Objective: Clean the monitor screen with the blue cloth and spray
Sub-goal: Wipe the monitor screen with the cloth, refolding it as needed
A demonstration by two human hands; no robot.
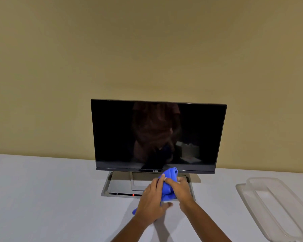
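Observation:
A black Dell monitor (157, 135) stands on a silver frame stand (110, 187) at the back of the white table, its dark screen off and reflecting a person. In front of its lower edge both hands hold a bunched blue cloth (170, 180). My left hand (151, 198) grips the cloth from the left, with a blue corner hanging out below it. My right hand (181, 191) grips it from the right. A small white part shows under the cloth between the hands; I cannot tell what it is. No spray bottle is plainly visible.
A translucent white plastic tray (273, 205) lies on the table (51, 198) at the right, running off the lower right corner. A beige wall (147, 49) rises right behind the monitor. A red light (133, 195) glows on the stand's front bar.

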